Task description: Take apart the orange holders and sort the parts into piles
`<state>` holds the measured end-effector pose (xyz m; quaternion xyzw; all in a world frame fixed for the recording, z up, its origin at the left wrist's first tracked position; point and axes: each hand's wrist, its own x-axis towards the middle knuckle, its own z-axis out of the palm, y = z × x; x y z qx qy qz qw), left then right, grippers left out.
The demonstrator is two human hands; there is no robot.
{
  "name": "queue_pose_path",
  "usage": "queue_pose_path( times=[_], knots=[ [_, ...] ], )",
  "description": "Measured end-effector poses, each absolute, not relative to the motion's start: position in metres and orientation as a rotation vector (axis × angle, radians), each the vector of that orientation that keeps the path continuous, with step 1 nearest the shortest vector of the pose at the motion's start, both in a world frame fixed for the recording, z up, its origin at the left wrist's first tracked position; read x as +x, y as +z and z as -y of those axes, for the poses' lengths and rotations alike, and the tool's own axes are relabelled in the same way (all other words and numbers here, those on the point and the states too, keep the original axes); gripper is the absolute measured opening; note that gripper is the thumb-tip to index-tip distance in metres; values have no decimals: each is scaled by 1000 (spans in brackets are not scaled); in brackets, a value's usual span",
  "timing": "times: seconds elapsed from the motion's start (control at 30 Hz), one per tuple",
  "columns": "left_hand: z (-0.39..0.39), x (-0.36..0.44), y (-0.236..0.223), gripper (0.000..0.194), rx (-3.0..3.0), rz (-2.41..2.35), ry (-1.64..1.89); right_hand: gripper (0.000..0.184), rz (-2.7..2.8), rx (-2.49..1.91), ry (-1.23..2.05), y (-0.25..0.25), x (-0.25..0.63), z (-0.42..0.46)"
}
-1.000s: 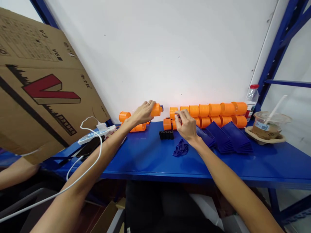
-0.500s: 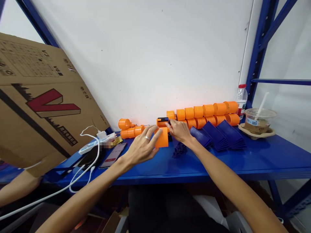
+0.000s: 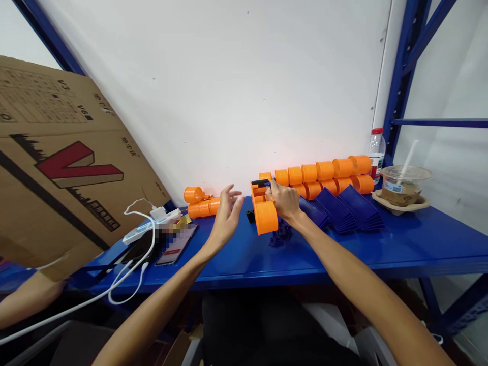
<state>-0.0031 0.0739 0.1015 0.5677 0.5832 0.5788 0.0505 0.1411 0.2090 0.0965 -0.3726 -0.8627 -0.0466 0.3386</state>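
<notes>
From left: short row of orange cylinders [image 3: 205, 208]; your left hand [image 3: 226, 213], fingers spread, just apart from the drum-ended orange assembly [image 3: 266, 218]. Your right hand [image 3: 284, 201] holds it above the surface [image 3: 234, 259], fingers closed on its right side; blue plates [image 3: 354, 208] lie fanned beyond

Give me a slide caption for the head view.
Right hand holding an orange part above a blue table, left hand open and apart from it.
</notes>
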Motion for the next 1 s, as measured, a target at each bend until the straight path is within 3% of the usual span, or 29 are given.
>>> queue_pose_path(
  times=[0.13, 0.27, 0.7, 1.0],
  knots=[
    [-107, 1, 102, 62, 1217, -1408, 1606, 36, 2330, -876, -187, 92, 136, -203],
    [-128, 8, 103, 49, 1044, -1311, 1670, 38, 2385, -802, -249, 89, 135, -202],
    [-141, -44, 114, 47, 1241, -1404, 1236, 44, 2570, -785, -266, 95, 128, -201],
    [-149, -86, 120, 20, 838, -1267, 1411, 39, 2407, -834, -145, 104, 152, -223]
  ],
)
